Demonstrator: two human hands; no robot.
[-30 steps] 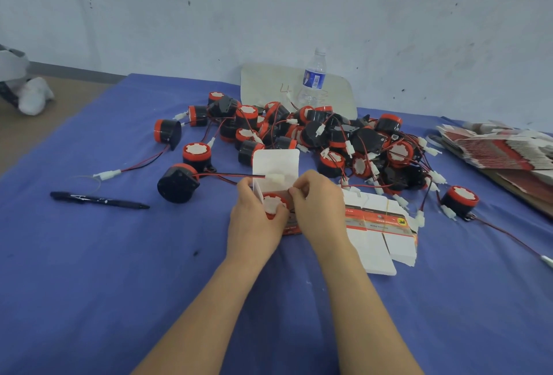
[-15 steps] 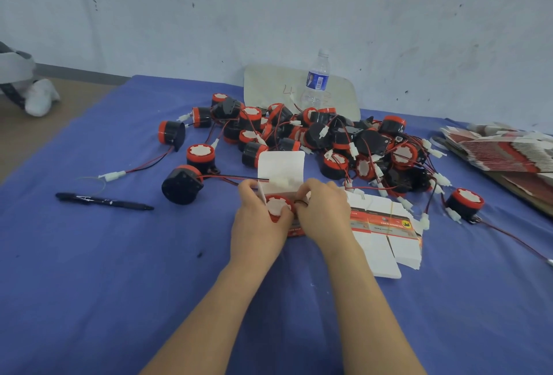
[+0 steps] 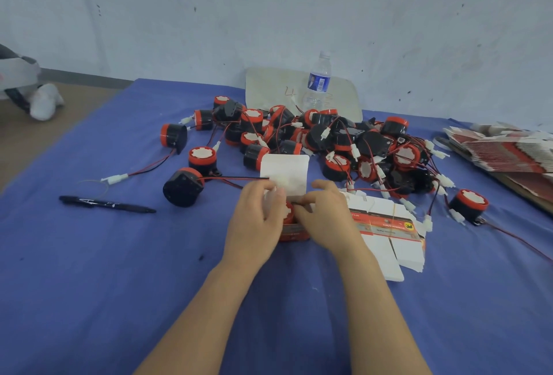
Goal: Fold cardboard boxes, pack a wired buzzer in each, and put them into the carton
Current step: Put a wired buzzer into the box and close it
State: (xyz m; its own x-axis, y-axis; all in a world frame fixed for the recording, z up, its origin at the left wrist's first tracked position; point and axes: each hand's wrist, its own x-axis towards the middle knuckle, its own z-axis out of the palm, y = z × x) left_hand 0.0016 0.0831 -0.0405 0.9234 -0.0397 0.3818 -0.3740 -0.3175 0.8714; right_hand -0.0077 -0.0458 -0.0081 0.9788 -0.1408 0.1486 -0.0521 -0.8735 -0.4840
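Where the fingertips meet, I see the left hand (image 3: 257,219) with its fingers curled round the left side of the small box (image 3: 294,234), thumb up by the raised white flap (image 3: 285,172). Fingers of the right hand (image 3: 327,216) are bent close together and pinch a thin dark wire (image 3: 300,203) at the box's mouth. The red buzzer (image 3: 288,214) sits inside the box, between both hands and mostly hidden by them. Both forearms reach forward over the blue table (image 3: 89,285), wrists low. Flat box blanks (image 3: 386,225) lie just right of the right hand; the buzzer pile (image 3: 329,141) lies beyond.
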